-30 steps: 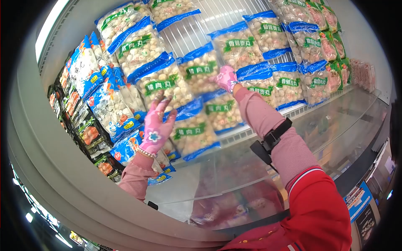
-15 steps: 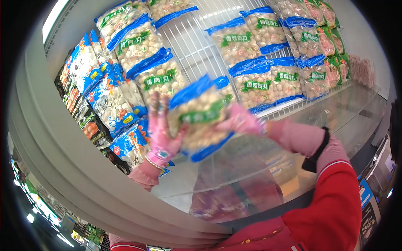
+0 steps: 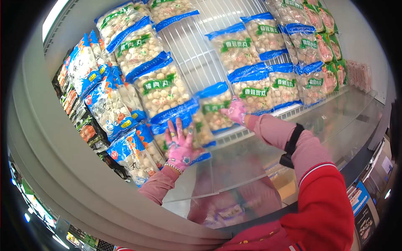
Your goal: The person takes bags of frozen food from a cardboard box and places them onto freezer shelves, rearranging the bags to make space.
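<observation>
My left hand (image 3: 180, 147), in a pink patterned glove, lies with fingers spread on a bag of meatballs (image 3: 203, 130) at the front of the shelf. The hand covers part of that bag. My right hand (image 3: 237, 111), gloved alike, has its fingers closed at the right edge of another bag of meatballs (image 3: 214, 109). This bag has a blue top band and a green label, slightly blurred. Just behind my left hand lies a larger-looking bag of meatballs (image 3: 164, 93) with the same colours.
Blue-and-white bags (image 3: 106, 106) stand in a row at the left. More green-labelled bags (image 3: 253, 90) fill the right side of the wire shelf (image 3: 192, 50). A clear front panel (image 3: 251, 157) runs along the shelf edge, and a grey door frame (image 3: 63, 167) curves at the left.
The bag held up between both hands is now down among the bags at the shelf front. My left hand moved down and right, its fingers spread; my right hand shifted slightly.
</observation>
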